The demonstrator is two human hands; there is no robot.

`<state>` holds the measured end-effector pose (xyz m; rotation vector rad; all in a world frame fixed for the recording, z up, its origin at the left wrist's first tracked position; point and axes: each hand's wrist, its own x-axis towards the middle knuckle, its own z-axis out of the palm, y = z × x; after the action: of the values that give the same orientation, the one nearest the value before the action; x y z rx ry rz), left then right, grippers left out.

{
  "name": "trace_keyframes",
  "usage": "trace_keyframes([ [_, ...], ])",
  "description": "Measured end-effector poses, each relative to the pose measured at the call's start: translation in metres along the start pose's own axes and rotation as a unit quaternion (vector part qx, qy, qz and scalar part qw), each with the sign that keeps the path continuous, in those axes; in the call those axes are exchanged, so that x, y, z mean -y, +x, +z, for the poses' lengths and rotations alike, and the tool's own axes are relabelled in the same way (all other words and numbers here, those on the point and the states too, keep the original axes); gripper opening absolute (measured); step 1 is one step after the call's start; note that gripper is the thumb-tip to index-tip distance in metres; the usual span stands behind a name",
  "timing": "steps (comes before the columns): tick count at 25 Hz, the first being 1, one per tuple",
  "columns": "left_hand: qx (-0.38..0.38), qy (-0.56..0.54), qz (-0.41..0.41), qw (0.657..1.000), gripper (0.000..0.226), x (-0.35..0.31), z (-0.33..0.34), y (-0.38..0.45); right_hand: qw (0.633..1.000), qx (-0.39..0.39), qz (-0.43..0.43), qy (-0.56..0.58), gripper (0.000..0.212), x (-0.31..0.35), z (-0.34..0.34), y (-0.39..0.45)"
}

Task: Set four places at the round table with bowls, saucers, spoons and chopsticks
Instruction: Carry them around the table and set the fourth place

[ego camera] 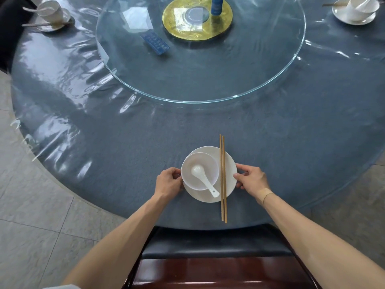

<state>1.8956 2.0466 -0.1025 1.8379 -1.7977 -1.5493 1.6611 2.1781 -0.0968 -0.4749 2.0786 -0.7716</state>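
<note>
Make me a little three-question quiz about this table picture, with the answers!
1. True or false: the spoon lies inside the bowl.
2. What rests across the saucer, right of the bowl: A) fork B) chopsticks C) knife?
3. Fill in: the left hand and right hand hold the ____ by its edges.

Key: 1 true; 2 B; 3 saucer.

Blue bottle [217, 5] cut off by top edge, far-right chopsticks [333, 4] partly hidden behind cup
</note>
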Motion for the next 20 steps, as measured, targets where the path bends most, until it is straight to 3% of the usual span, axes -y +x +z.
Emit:
trace_keyframes([
  [20,0.008,0.009,-0.019,1.000,0.012,0.009,-0.013,-0.005,0.999,-0.013,-0.018,-0.043,0.041,-0.003,0.015,-0.015],
])
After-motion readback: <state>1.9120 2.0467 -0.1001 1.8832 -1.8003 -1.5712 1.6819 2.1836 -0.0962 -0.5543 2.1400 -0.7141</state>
